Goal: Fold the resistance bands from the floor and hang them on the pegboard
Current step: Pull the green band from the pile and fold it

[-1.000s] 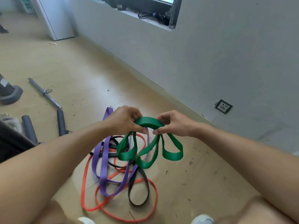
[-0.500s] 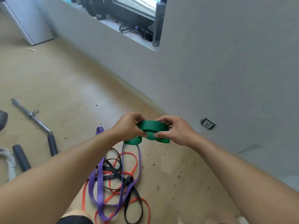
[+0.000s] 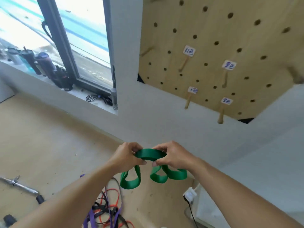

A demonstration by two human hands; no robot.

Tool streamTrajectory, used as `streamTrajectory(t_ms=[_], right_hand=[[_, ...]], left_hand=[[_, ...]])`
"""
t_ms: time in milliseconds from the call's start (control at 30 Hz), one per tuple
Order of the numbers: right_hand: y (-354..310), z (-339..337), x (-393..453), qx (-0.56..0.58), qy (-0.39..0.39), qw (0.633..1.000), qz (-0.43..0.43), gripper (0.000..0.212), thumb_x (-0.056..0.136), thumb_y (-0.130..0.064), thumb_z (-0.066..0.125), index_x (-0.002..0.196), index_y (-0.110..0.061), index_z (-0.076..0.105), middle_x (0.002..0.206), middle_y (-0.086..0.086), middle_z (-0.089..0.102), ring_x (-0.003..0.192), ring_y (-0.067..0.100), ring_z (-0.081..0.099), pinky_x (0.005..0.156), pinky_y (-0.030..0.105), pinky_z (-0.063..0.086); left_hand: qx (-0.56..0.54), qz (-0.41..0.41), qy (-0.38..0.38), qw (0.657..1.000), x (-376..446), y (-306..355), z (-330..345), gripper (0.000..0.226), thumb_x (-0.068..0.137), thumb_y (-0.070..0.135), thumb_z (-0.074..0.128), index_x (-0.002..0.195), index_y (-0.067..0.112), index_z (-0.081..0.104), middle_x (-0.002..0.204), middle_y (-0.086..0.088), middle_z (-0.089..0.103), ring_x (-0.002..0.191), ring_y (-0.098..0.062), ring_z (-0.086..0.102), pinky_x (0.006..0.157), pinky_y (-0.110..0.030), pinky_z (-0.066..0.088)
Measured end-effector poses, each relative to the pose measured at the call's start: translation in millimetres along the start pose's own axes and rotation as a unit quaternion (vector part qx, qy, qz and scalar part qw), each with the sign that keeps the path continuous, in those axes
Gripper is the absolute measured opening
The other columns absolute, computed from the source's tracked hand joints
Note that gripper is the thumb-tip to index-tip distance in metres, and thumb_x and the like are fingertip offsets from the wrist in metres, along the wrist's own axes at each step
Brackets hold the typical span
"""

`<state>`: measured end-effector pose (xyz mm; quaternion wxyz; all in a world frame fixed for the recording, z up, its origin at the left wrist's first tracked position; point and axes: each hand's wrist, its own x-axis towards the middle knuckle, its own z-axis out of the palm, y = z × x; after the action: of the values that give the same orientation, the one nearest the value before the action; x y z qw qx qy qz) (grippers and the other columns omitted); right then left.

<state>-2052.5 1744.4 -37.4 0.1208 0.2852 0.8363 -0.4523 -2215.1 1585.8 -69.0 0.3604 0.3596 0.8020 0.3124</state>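
Green resistance band (image 3: 150, 154) folded into several loops, held in the air in front of the wall, below the pegboard (image 3: 213, 51); left hand (image 3: 125, 156) and right hand (image 3: 171, 155) each pinch one end of the bundle, fingers clamped on it, with loose loops hanging beneath. Purple, red and black bands (image 3: 107, 209) lie tangled on the floor (image 3: 41, 137) below the hands. Labelled wooden pegs (image 3: 187, 101) stick out of the pegboard; metal bar (image 3: 19, 185) on floor at left.

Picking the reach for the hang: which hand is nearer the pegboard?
Right. The right hand grips the green band almost directly below the pegboard; the left hand grips the band's other end, further toward the window side.
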Motion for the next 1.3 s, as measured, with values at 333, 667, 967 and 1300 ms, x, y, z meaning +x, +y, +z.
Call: streamTrajectory(t_ms=[333,667,967,1300], right_hand=[[5,-103,-80,0.009,0.176,0.984,0.007,0.033,0.081,-0.026,0.084,0.113,-0.032,0.079,0.099,-0.017,0.076,0.092,0.000,0.068,0.087,0.023,0.056],[77,-191,-63,0.003,0.231,0.972,0.046,0.024,0.083,-0.032,0.082,0.107,-0.033,0.079,0.098,-0.016,0.076,0.092,0.003,0.069,0.092,0.034,0.057],[86,-230,-35,-0.002,0.193,0.981,0.030,0.019,0.084,-0.034,0.081,0.103,-0.034,0.080,0.086,-0.012,0.076,0.083,0.011,0.072,0.078,0.030,0.058],[41,-215,28,0.071,0.181,0.981,-0.009,0.024,0.085,-0.037,0.082,0.108,-0.031,0.080,0.088,-0.015,0.074,0.079,0.004,0.068,0.067,0.022,0.048]], left_hand=[[0.045,0.113,-0.037,0.992,32,139,24,0.030,0.079,0.026,0.084,0.105,0.028,0.068,0.098,0.008,0.075,0.092,-0.014,0.071,0.083,-0.032,0.058],[0.022,0.084,-0.030,0.996,86,211,99,0.068,0.087,0.022,0.077,0.147,0.028,0.046,0.147,0.002,0.053,0.134,-0.022,0.051,0.106,-0.039,0.048],[0.014,0.064,0.011,0.998,110,235,115,0.059,0.084,0.017,0.076,0.137,0.024,0.051,0.133,0.000,0.056,0.122,-0.024,0.057,0.100,-0.040,0.052],[0.026,0.013,0.130,0.991,123,209,71,0.063,0.090,0.013,0.071,0.146,0.025,0.045,0.140,-0.002,0.052,0.128,-0.026,0.052,0.098,-0.036,0.048]])
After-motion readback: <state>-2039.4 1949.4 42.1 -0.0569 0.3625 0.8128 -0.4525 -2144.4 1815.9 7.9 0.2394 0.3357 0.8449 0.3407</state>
